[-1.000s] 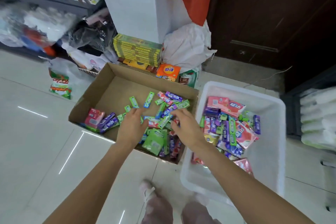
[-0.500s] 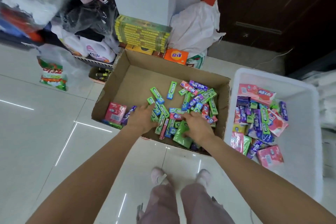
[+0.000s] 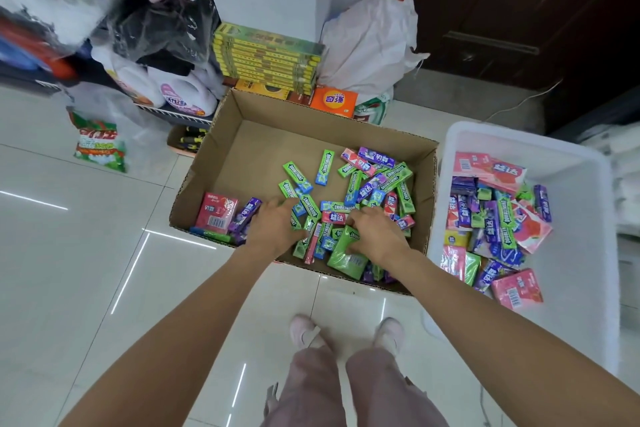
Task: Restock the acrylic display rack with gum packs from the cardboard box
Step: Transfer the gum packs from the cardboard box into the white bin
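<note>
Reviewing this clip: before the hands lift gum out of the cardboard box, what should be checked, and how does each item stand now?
1. Both hands inside the cardboard box: ok; left hand and right hand are down on the gum packs.
2. Firm grip on packs: cannot tell; fingertips are hidden among the packs.
3. Stock left to pick: ok; many loose packs lie on the box's right side.
4. Acrylic display rack in sight: not ok; it does not show in this view.
5. White bin kept apart: ok; it sits beside the box, to the right.
</note>
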